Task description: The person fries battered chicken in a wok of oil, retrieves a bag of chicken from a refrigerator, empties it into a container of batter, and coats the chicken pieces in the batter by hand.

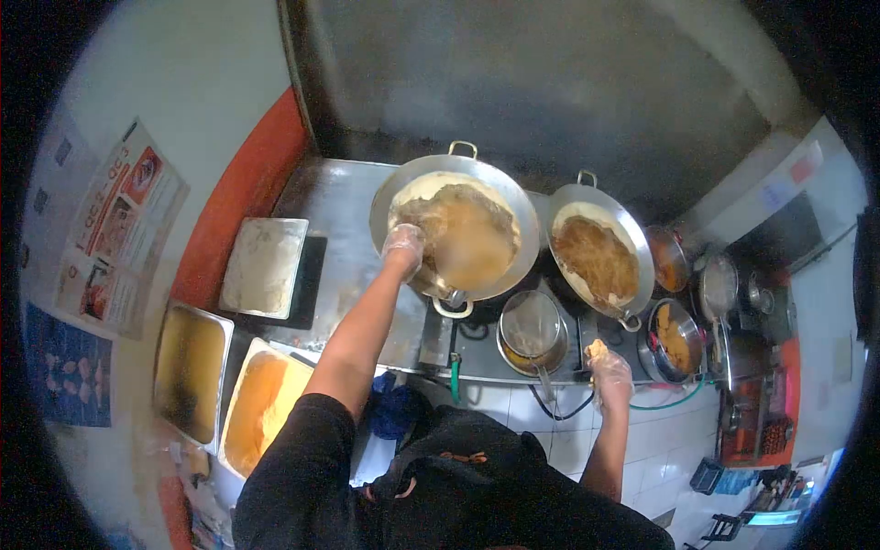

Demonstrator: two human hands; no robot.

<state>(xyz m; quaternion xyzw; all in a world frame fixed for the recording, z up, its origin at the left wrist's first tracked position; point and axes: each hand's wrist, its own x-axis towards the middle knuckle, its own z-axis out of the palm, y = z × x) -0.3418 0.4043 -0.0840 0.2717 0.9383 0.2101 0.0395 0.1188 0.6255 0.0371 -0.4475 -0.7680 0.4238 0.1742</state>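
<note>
My left hand [403, 249], in a clear plastic glove, is over the near left rim of the large left wok [513, 197]. Its fingers are blurred, and I cannot make out whether they hold anything. Bubbling brown oil [463, 234] with pale foam round its edge fills that wok. My right hand [611, 376], also gloved, is closed on a light golden battered piece [597, 350]. It is in front of the stove, below the second wok [575, 194], which holds foaming brown oil too. A round strainer [533, 324] rests on a pot to the left of my right hand.
At the left are a tray of orange and yellow coating [266, 399], a tray of dull yellow liquid [192, 362] and a pale flat lid [264, 268]. Right of the woks stand a pot with orange food [676, 339] and another strainer [719, 286]. A green hose runs below.
</note>
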